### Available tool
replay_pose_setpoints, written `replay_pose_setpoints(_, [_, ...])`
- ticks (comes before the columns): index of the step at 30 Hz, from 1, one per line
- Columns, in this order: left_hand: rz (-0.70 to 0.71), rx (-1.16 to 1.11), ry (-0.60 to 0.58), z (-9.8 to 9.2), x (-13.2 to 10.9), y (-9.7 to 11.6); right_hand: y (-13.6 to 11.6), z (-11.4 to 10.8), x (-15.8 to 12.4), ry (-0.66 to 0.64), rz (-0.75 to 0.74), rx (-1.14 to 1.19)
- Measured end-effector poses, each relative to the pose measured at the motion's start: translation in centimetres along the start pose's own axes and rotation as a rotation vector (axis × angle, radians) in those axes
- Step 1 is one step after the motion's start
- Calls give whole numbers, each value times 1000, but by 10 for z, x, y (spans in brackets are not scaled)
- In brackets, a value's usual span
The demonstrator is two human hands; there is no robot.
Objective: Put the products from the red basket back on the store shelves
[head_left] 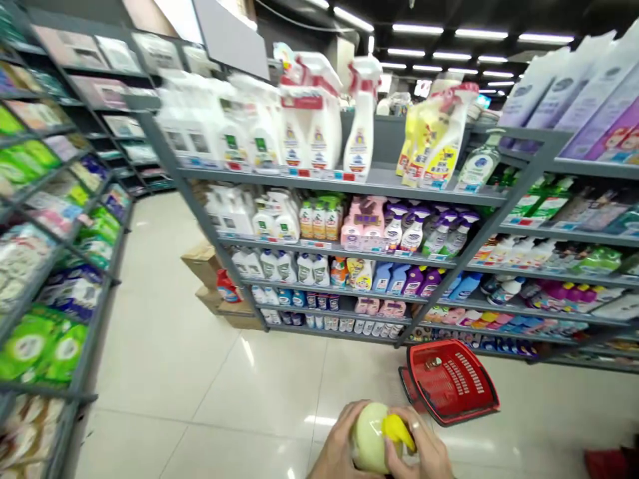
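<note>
- While our left hand point(340, 440) curls around the left side of a bottle point(368, 436), we hold it above the floor point(259, 399).
- We see it rounded, glossy, pale green, with a yellow spout point(398, 429).
- Our right hand point(425, 449) clasps that spout.
- Near the shelving's point(384, 177) bottom edge, we see a red basket point(442, 394), one small item point(433, 362) toward its far left corner.

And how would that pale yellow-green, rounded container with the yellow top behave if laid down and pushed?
The pale yellow-green container might roll, given its curved body, though the jutting yellow top could check it. Its shiny surface may be slippery.
</note>
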State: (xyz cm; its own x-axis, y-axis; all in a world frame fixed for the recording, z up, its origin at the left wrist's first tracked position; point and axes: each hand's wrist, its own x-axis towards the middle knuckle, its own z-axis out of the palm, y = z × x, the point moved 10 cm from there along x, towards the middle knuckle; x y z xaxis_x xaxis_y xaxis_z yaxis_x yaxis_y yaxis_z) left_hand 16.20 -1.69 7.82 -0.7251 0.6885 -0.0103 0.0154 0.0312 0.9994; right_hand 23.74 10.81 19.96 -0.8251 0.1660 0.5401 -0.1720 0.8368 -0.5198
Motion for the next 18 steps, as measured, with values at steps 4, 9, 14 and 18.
replay_pose_setpoints(4, [19,-259,208,-72,-76,43,-108,8,36,-150,6,237])
replay_pose_setpoints(9, [35,-518,363,-125,-116,80,-166,13,25,-196,124,447])
replay_pose_setpoints(14, [71,-713,429,-143,-123,115,-179,22,-7,-216,261,699])
replay_pose_setpoints(18, [88,-769,331,-133,-116,161,-178,6,-12,-158,313,820])
